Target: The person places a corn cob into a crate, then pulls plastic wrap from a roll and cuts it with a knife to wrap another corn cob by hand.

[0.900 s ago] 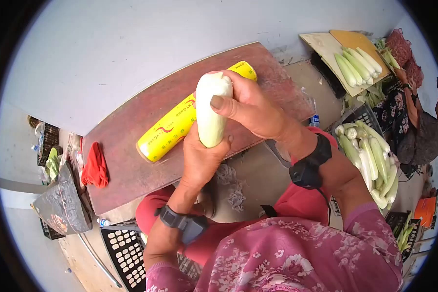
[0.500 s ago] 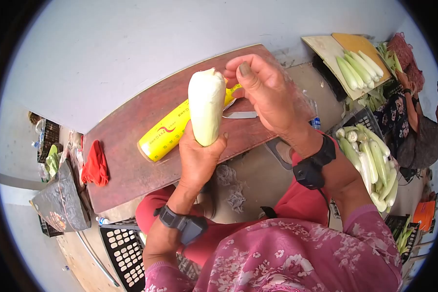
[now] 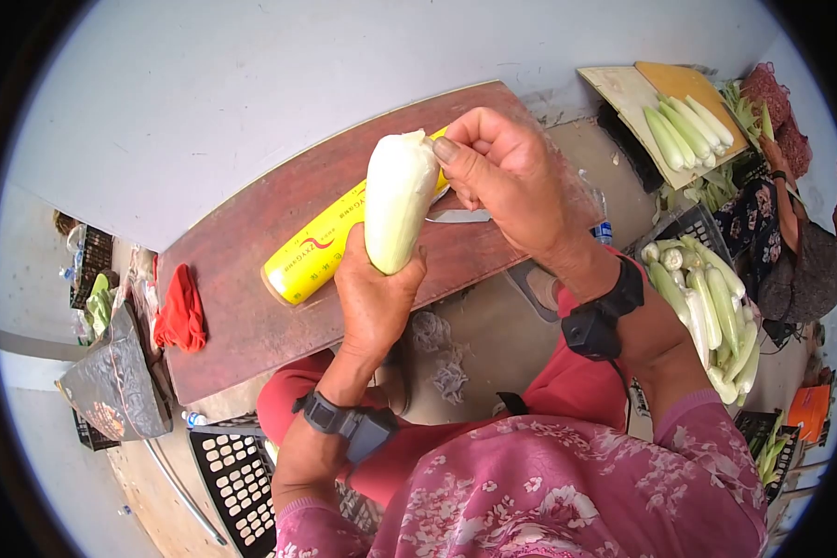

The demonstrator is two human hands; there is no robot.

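Observation:
My left hand [image 3: 378, 296] is closed around the lower part of a pale, smooth ear of corn [image 3: 400, 200] in its inner husk. The ear stands nearly upright over the table, its cut stalk end on top. At that end my right hand [image 3: 507, 177] pinches the edge of the husk between thumb and forefinger, the other fingers curled. A yellow printed roll of film [image 3: 316, 246] lies on the table behind the ear. Below my right hand is a flat, shiny strip [image 3: 458, 217], perhaps a blade, partly hidden.
The dark red table [image 3: 251, 316] carries a red cloth [image 3: 181, 312] on its left. At right stand a crate of pale ears [image 3: 716, 302] and a board with several ears [image 3: 688, 132]. Another person's arm [image 3: 783, 200] shows beyond. A black crate [image 3: 237, 484] sits lower left.
My right hand has closed from spread fingers into a pinch at the ear's top edge. The ear has tilted slightly to the right, and my left hand has shifted a little with it.

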